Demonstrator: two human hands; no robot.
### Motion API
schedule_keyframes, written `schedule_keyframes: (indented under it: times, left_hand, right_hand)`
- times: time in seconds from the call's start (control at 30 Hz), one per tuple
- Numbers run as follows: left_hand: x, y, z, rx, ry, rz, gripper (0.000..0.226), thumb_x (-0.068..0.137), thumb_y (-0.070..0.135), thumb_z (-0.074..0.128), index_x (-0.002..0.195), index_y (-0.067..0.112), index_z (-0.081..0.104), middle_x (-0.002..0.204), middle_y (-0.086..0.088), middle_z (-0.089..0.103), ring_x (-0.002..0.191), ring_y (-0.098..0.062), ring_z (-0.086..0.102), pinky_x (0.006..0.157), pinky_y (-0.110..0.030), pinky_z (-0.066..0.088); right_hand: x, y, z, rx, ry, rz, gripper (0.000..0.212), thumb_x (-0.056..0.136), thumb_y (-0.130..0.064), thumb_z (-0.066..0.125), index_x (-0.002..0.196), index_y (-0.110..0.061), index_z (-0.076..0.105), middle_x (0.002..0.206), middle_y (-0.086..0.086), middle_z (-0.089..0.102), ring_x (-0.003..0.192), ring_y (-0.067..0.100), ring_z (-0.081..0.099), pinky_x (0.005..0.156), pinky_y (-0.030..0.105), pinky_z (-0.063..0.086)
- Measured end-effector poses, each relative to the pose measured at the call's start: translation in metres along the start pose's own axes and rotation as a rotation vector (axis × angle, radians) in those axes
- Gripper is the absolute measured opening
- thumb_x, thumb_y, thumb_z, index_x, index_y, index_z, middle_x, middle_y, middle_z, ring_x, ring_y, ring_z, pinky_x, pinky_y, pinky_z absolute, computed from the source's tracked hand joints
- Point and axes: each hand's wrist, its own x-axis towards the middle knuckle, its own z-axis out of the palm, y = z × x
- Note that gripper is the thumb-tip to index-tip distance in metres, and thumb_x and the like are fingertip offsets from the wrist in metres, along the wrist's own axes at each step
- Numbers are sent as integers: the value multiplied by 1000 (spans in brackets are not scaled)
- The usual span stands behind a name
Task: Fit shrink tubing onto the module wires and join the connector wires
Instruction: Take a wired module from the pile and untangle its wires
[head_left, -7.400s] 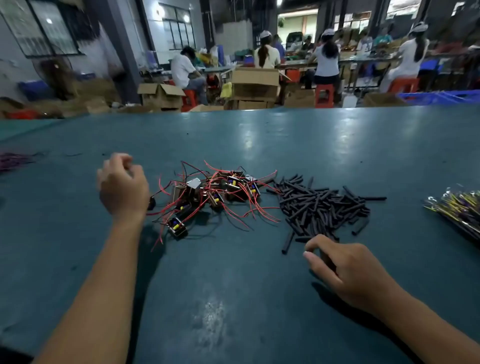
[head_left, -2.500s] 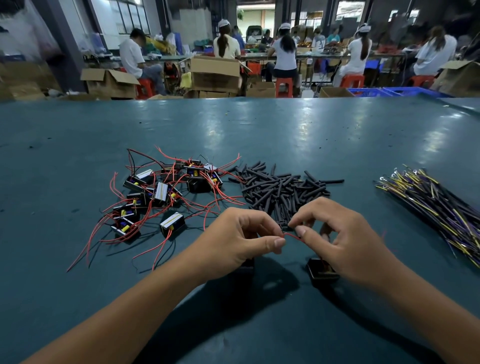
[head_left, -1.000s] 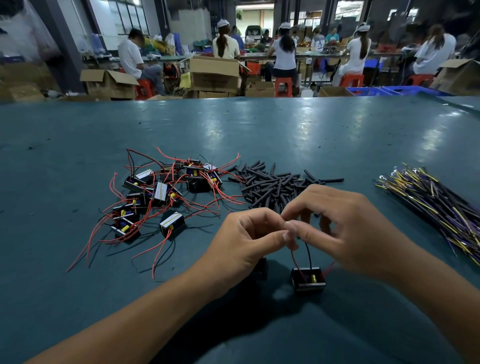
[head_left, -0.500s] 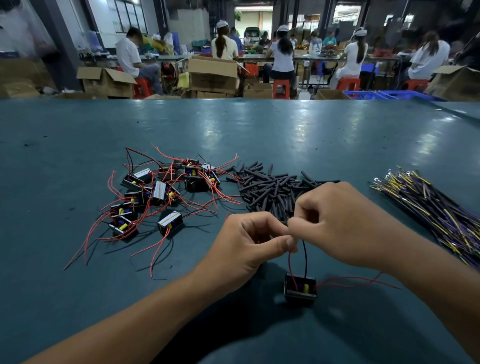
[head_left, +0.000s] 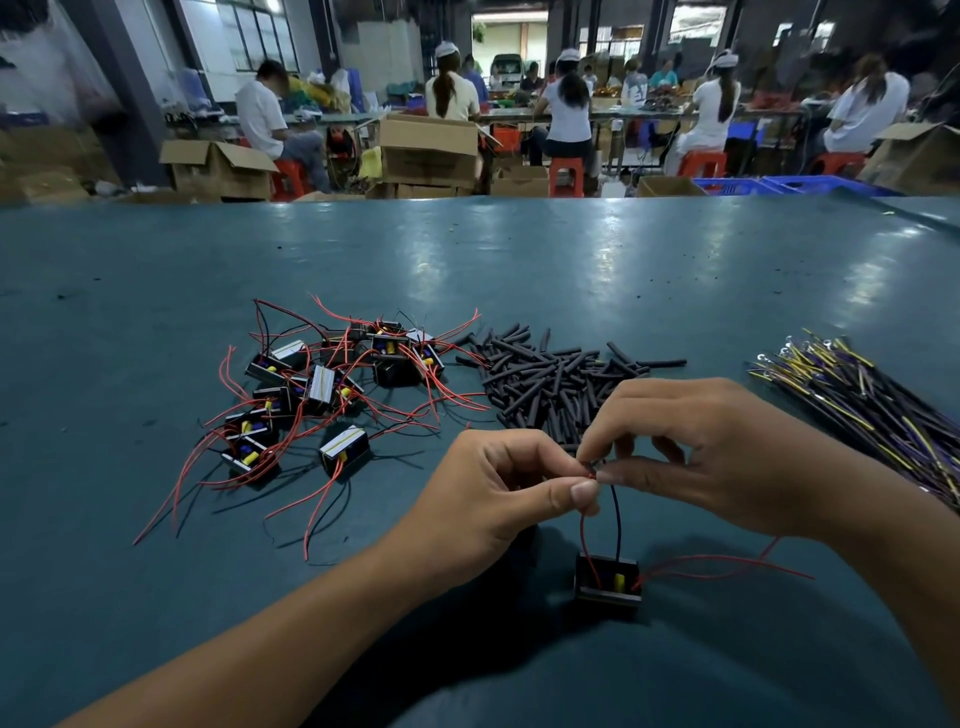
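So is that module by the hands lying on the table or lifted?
On the table: the module rests there, its wires running up to both hands' pinch.

The table (head_left: 519, 249) had a smooth, slightly glossy teal top with pale reflections. The tubing pieces (head_left: 550, 379) looked matt black, like rubber or plastic. The module (head_left: 607, 584) seemed black plastic. The boxes (head_left: 428, 150) were brown cardboard.

hands: since 7.4 s back my left hand (head_left: 483, 499) and right hand (head_left: 706, 457) have come together, pinching wire ends | module (head_left: 608, 584): picked from the heap, now hanging under my fingers | loose red wire (head_left: 727, 561) trails right
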Motion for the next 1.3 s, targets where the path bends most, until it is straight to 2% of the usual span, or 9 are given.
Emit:
schedule_keyframes:
  times: [0.13, 0.3, 0.5, 0.67, 0.8, 0.87, 1.0, 1.13, 1.3]
  left_hand:
    - [0, 2, -1, 36, -38, 6, 5, 87, 4, 70, 84, 7, 69, 77, 2, 73, 72, -5, 65, 69, -14, 47]
    - [-1, 3, -3, 110, -58, 36, 6, 88, 5, 72, 85, 11, 71, 78, 6, 73, 70, -1, 62, 67, -13, 46]
    - [-1, 1, -6, 219, -38, 59, 3, 88, 16, 74, 86, 15, 73, 78, 0, 72, 67, -9, 57, 61, -23, 43]
    - [-1, 0, -6, 304, -17, 95, 4, 90, 19, 73, 87, 17, 72, 65, 17, 63, 52, -2, 41, 51, -18, 33]
    - [0, 1, -5, 294, -15, 95, 5, 91, 17, 72, 87, 14, 71, 66, 16, 64, 52, -4, 41, 50, -19, 32]
    - [0, 1, -5, 231, -14, 71, 6, 91, 15, 72, 87, 9, 70, 73, 7, 70, 58, -4, 49, 55, -17, 37]
    - [-1, 0, -5, 190, -19, 26, 7, 91, 17, 71, 87, 12, 70, 77, 2, 72, 63, -20, 49, 56, -31, 37]
    - [-1, 1, -5, 138, -46, 20, 4, 91, 8, 68, 89, 4, 70, 77, 4, 71, 68, -4, 60, 64, -14, 44]
    - [-2, 3, -4, 87, -62, 3, 3, 91, 1, 66, 90, -2, 68, 76, 4, 71, 69, 0, 62, 66, -9, 45]
  right_hand:
    - [-1, 1, -1, 15, -14, -8, 10, 95, -29, 64, 92, -21, 70, 87, -12, 58, 81, 0, 54, 72, 5, 35]
    - [-2, 2, 0, 87, -56, 22, 16, 95, -39, 59, 93, -24, 64, 87, -14, 57, 83, 10, 57, 73, 18, 42]
    - [-3, -2, 2, 101, -48, 84, 12, 94, -41, 57, 88, -31, 60, 81, -17, 55, 77, 8, 55, 67, 16, 41]
    - [-2, -7, 11, 135, 30, 222, 22, 92, -36, 61, 72, -29, 56, 65, -15, 53, 58, 6, 48, 55, 14, 35]
    - [-2, -7, 21, 276, 100, 343, 26, 91, -26, 66, 66, -19, 60, 49, -11, 40, 46, 5, 34, 46, 17, 29]
    - [-4, -6, 16, 314, 157, 321, 24, 93, -29, 66, 71, -21, 63, 53, -11, 44, 49, 4, 36, 48, 17, 31]
    - [-11, -7, 3, 237, 144, 188, 3, 88, -28, 64, 90, -27, 65, 69, -15, 52, 58, 4, 46, 57, 11, 35]
    - [-14, -5, 3, 162, 53, 94, 11, 87, -31, 70, 97, -30, 68, 77, -14, 50, 67, 7, 49, 62, 12, 36]
    - [-13, -3, 3, 79, 72, 57, 15, 89, -35, 67, 102, -29, 67, 82, -15, 53, 74, 7, 53, 66, 13, 39]
